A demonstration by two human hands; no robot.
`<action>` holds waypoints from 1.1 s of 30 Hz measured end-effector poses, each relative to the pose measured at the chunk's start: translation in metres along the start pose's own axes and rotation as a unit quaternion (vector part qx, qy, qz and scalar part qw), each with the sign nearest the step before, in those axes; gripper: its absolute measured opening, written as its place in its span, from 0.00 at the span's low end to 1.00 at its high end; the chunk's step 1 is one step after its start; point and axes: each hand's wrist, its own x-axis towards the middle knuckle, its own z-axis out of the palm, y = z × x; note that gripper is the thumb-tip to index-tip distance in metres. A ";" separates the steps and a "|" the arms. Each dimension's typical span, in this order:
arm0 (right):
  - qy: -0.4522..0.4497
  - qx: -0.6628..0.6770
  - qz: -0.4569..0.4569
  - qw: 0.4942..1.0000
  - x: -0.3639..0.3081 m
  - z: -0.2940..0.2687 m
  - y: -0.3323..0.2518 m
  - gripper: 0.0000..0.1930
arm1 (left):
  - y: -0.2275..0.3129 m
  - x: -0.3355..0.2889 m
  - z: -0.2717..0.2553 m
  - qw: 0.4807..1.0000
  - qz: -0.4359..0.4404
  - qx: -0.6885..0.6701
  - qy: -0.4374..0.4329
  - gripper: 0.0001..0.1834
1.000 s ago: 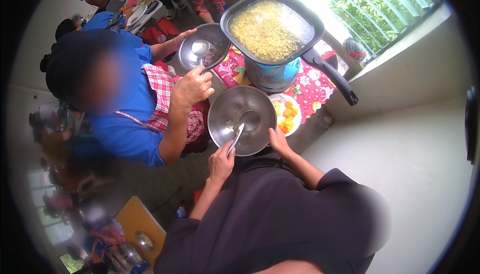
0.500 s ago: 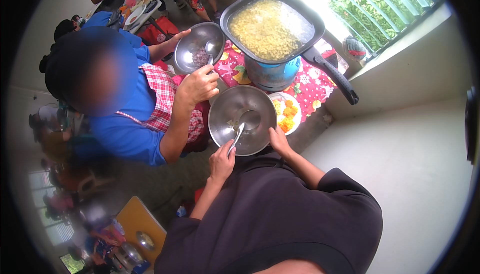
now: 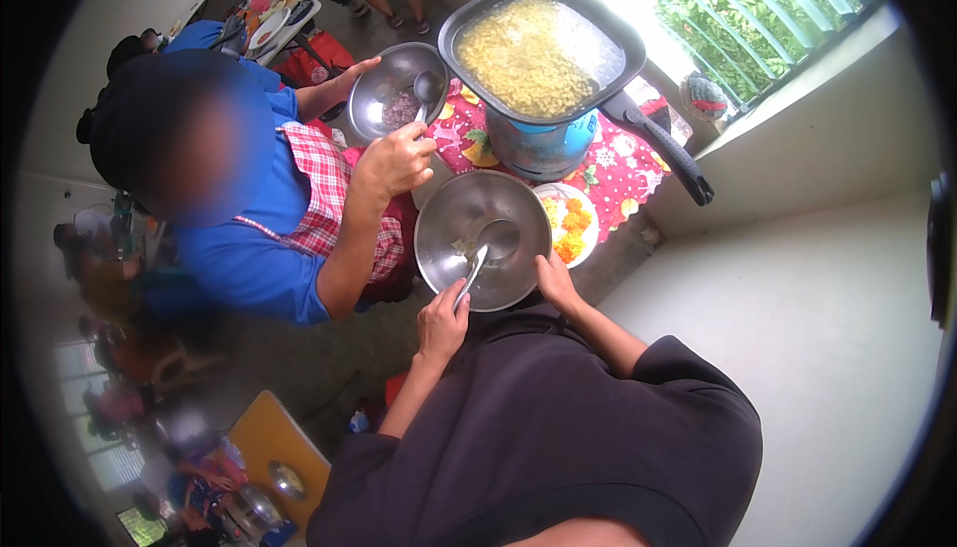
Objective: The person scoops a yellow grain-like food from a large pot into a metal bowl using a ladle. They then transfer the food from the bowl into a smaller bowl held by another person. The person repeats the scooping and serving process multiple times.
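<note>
A wide steel mixing bowl (image 3: 446, 210) is in front of my body, with a few pale bits of food low inside it. My right hand (image 3: 557, 284) is closed on the bowl's right rim. In my left hand (image 3: 442, 325) is the handle of a metal ladle (image 3: 498, 239), whose round head rests inside the bowl. To the left, a co-worker in a blue shirt and checked apron holds a smaller steel bowl (image 3: 377, 83) and a second ladle (image 3: 429, 86). Purplish chopped food (image 3: 401, 109) lies in that bowl.
A dark square pan (image 3: 628, 60) of yellow pieces in liquid (image 3: 523, 53) sits on a blue-and-grey stove (image 3: 538, 153), its handle (image 3: 663, 143) pointing right. Beside it is a plate of orange flowers (image 3: 571, 226) by the red patterned tablecloth (image 3: 606, 173). A wall is on the right.
The co-worker's ladle has shifted upward within their bowl, away from the purplish food. My hands, bowl and ladle have hardly moved.
</note>
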 end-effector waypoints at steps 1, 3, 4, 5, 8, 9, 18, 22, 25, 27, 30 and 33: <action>0.001 0.001 -0.001 1.000 -0.001 0.000 0.001 0.23 | 0.000 -0.001 0.000 1.000 -0.002 0.000 -0.002 0.16; -0.009 -0.001 0.010 1.000 -0.001 0.000 0.002 0.23 | 0.000 -0.003 0.000 1.000 -0.003 -0.001 -0.003 0.16; -0.013 -0.002 0.016 1.000 -0.001 0.000 0.002 0.23 | -0.002 -0.004 0.001 1.000 -0.003 -0.001 -0.003 0.16; -0.014 0.001 0.015 1.000 -0.002 0.001 0.002 0.23 | -0.003 -0.005 0.001 1.000 -0.003 -0.002 -0.002 0.16; -0.011 0.004 0.008 1.000 -0.002 0.001 0.005 0.23 | -0.002 -0.005 0.001 1.000 -0.008 -0.003 -0.006 0.16; -0.007 0.003 0.002 1.000 -0.001 0.003 0.008 0.23 | -0.002 -0.005 0.001 1.000 -0.007 -0.005 -0.004 0.16; 0.012 0.000 0.010 1.000 -0.005 0.006 0.012 0.20 | 0.000 -0.012 0.000 1.000 -0.009 -0.007 0.006 0.16; -0.015 0.006 0.016 1.000 -0.006 0.002 0.010 0.24 | 0.003 -0.015 0.000 1.000 -0.016 -0.007 0.010 0.16; -0.018 0.003 0.005 1.000 -0.004 0.003 0.013 0.24 | 0.004 -0.015 0.000 1.000 -0.017 -0.012 0.017 0.16; -0.010 0.006 0.002 1.000 -0.003 0.005 0.016 0.24 | 0.002 -0.015 0.001 1.000 -0.013 -0.014 0.021 0.17; 0.011 0.008 0.006 1.000 -0.006 0.007 0.011 0.21 | -0.001 -0.016 0.001 1.000 -0.007 -0.013 0.023 0.17; 0.025 0.014 -0.011 1.000 -0.004 0.008 0.013 0.20 | 0.001 -0.015 0.000 1.000 -0.010 -0.008 0.017 0.16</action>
